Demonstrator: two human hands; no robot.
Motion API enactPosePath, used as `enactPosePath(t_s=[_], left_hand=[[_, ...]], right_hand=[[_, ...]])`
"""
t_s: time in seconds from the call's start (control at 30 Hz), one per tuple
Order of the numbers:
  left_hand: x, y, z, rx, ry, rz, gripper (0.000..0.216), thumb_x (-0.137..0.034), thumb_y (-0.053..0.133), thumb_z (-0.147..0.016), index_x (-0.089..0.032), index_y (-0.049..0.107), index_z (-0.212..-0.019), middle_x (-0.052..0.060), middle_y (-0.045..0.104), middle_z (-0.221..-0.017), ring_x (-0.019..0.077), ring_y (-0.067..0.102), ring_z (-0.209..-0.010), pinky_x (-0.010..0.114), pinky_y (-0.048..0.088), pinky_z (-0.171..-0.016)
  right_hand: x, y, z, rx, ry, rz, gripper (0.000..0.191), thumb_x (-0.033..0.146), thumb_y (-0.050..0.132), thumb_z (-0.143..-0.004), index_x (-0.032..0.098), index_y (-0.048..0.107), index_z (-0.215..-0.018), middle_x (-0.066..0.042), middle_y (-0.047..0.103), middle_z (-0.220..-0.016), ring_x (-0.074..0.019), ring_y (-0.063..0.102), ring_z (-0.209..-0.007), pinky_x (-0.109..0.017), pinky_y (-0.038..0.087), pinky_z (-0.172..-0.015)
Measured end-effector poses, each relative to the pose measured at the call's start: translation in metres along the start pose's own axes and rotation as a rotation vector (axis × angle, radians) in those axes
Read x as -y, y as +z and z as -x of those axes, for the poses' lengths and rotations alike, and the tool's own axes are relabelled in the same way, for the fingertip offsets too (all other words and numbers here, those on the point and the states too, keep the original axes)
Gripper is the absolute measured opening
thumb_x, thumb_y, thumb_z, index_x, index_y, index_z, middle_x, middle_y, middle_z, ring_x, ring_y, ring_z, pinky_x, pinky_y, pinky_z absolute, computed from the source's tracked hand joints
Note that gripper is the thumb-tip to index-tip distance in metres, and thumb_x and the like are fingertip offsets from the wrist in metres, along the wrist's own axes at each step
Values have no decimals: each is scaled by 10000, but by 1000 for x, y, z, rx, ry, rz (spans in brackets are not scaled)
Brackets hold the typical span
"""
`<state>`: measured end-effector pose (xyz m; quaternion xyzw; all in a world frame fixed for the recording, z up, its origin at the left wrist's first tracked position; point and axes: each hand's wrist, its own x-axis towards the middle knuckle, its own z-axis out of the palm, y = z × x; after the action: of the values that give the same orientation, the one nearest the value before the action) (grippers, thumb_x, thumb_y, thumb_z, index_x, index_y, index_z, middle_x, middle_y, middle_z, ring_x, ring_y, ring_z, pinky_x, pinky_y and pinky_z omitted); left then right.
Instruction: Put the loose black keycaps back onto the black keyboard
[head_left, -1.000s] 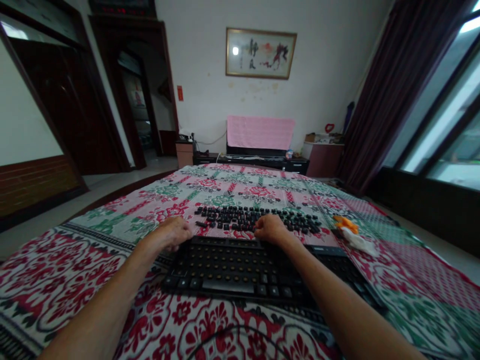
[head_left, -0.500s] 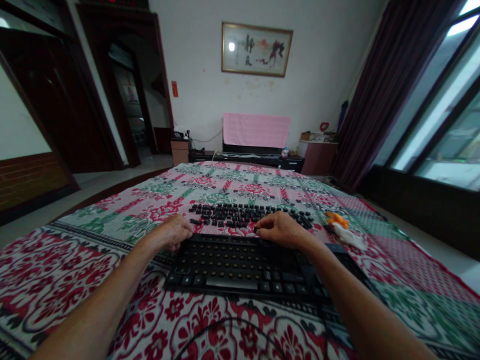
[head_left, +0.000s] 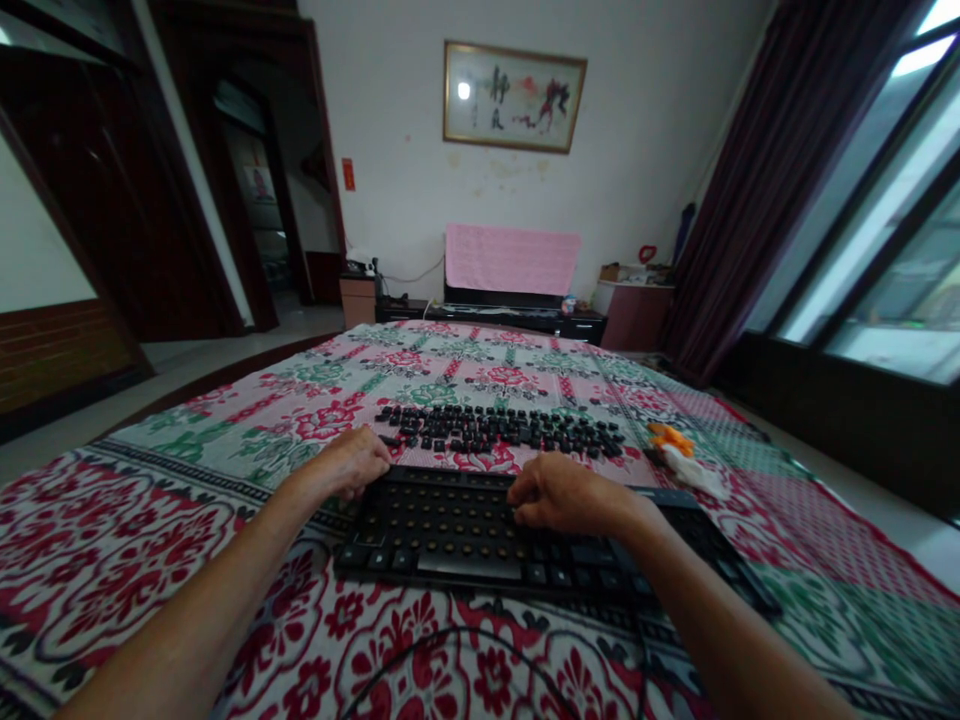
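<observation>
A black keyboard (head_left: pixel 442 512) lies before me, most of its upper rows stripped of keycaps so that small round brownish domes show. Its bottom row still has black keys and a long grey space bar (head_left: pixel 469 568). My left hand (head_left: pixel 358 462) is closed on the keyboard's far left corner. Over the middle of the keyboard, my right hand (head_left: pixel 559 495) is pinched, its fingertips low over the domes. The black keycap in that pinch is mostly hidden by the fingers. Several loose black keycaps (head_left: pixel 487 428) lie spread behind the keyboard.
A patterned red, green and white cloth (head_left: pixel 285 610) covers the surface. An orange item (head_left: pixel 671 438) and a crumpled white item (head_left: pixel 697 472) lie to the right. A black cable (head_left: pixel 450 632) curves in front of the keyboard.
My right hand has moved from the keyboard's far edge, near the loose keycaps, toward me and down over the bare domes. My left hand stays at the corner.
</observation>
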<state>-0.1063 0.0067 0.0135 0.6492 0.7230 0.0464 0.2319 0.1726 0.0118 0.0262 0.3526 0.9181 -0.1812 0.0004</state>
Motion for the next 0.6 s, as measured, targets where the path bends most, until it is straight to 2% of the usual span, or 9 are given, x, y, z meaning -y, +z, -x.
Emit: enactPosePath(t_s=[0.17, 0.37, 0.6], left_hand=[[4, 2, -4, -17, 12, -8, 247, -209, 400, -647, -174, 622, -748, -13, 496, -401, 108, 503, -386, 173, 392, -380], [10, 5, -11, -11, 2, -13, 260, -214, 398, -666, -186, 623, -793, -13, 497, -396, 116, 501, -366, 177, 377, -359], [9, 4, -10, 11, 8, 14, 212, -212, 415, -649, -175, 616, -704, -8, 488, -402, 120, 506, -381, 175, 379, -353]], right_hand=[[1, 0, 1, -53, 55, -28, 240, 232, 514, -615, 172, 605, -829, 4, 594, -675, -95, 490, -571, -169, 318, -483], [9, -4, 2, -39, 46, 40, 217, 242, 479, -655, 176, 618, -807, 1, 604, -663, -99, 498, -567, -179, 321, -492], [9, 3, -4, -96, 81, 103, 225, 204, 500, -619, 185, 629, -803, -7, 625, -703, -105, 516, -598, -183, 333, -509]])
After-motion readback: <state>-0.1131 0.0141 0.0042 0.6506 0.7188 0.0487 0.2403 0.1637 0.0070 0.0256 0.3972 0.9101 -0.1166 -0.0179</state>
